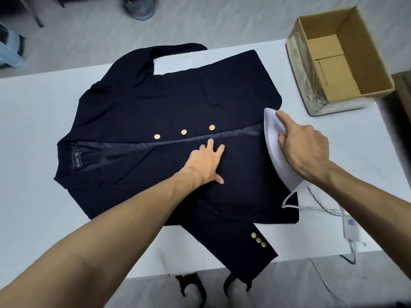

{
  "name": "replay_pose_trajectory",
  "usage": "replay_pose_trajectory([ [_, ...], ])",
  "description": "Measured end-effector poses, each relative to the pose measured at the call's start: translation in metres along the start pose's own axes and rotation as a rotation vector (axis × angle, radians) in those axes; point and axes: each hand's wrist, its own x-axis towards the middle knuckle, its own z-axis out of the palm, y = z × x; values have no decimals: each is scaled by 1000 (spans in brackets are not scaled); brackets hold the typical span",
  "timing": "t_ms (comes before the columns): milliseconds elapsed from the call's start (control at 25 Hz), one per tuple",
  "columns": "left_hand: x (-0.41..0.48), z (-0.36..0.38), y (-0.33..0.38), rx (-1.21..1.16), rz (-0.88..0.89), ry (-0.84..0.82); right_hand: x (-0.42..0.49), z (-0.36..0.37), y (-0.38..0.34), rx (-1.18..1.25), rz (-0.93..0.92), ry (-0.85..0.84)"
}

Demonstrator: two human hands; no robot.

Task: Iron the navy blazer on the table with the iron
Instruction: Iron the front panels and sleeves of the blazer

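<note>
The navy blazer (155, 103) lies flat across the white table (33, 130), collar to the left, three gold buttons down its front and one sleeve hanging over the near edge. My left hand (206, 162) presses flat on the front panel just below the opening, fingers spread. My right hand (302, 150) grips the handle of the white iron (274, 138), index finger stretched along its top. The iron sits on the blazer's hem at the right, nose pointing away from me.
An open cardboard box (340, 61) stands at the table's far right corner. The iron's braided cord (311, 206) loops off the right edge past a small white adapter (352, 227). My feet show below the near edge. A mesh bin (140, 6) stands on the floor beyond.
</note>
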Motion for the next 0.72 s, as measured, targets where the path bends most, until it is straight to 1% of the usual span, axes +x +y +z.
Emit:
replay_pose_trajectory([
  [40,8,-1,5,33,-6,18,3,-1,7,-25,4,3],
  [120,21,-3,7,2,68,62,8,-2,21,-52,20,-10],
  [160,25,-4,6,-53,119,56,9,-3,27,-46,29,-18],
  [240,26,-11,0,-195,157,41,12,-7,34,-24,39,-26],
  [320,21,-20,-13,-304,166,101,16,-12,36,-24,34,-18],
  [440,5,-38,-39,-431,154,257,23,-23,37,-19,21,11],
  [520,-3,-55,-58,-528,64,429,27,-28,35,-3,14,45],
  [600,-2,-70,-73,-659,-133,630,33,-31,33,14,0,85],
  [640,2,-76,-77,-723,-264,695,35,-31,31,21,-7,103],
  [680,8,-82,-81,-768,-375,706,38,-31,30,22,-12,115],
  [720,15,-86,-81,-785,-456,656,40,-30,28,17,-15,120],
])
